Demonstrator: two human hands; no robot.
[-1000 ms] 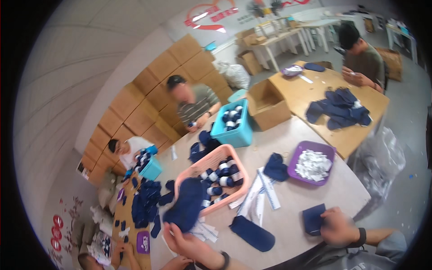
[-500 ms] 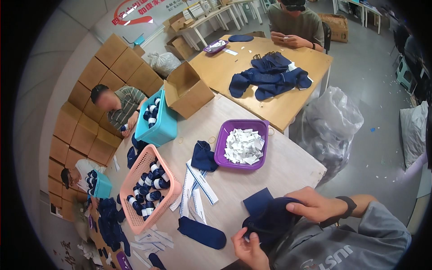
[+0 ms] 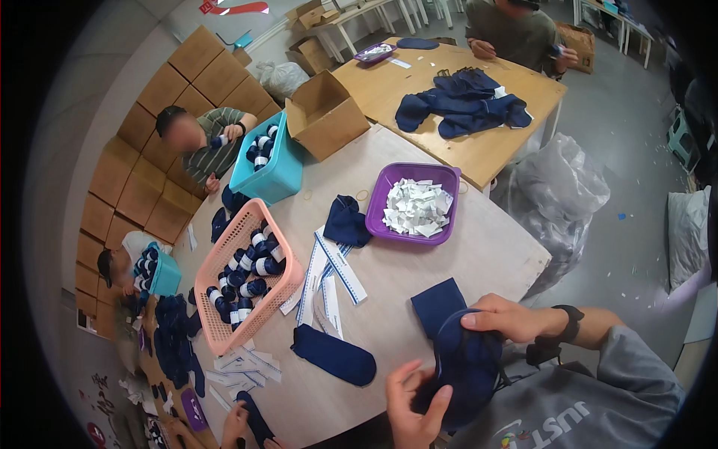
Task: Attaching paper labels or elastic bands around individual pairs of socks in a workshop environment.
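In my right hand (image 3: 505, 318) is a navy cloth item (image 3: 471, 370), its rim pinched between thumb and fingers at the near right of the table. The cloth hangs in dark folds with a thin cord-like edge; its exact kind is hard to make out. Beside its lower part is my left hand (image 3: 415, 408), thumb and fingers spread apart around the cloth's edge. A flat navy cloth square (image 3: 437, 307) lies just beyond, partly covered by the held item. To the left, a long navy cloth piece (image 3: 333, 355) with one rounded end lies flat.
A pink basket (image 3: 288, 280) holds several navy rolls with white bands. White paper strips (image 3: 342, 273) lie near a purple tub (image 3: 451, 228) of white slips. A turquoise bin (image 3: 280, 176), an open carton (image 3: 329, 120) and co-workers' hands (image 3: 235, 423) are around the table.
The held cloth has turned more upright, and my left hand's fingers have spread wider. The view has shifted. A co-worker at the left has raised a navy roll.
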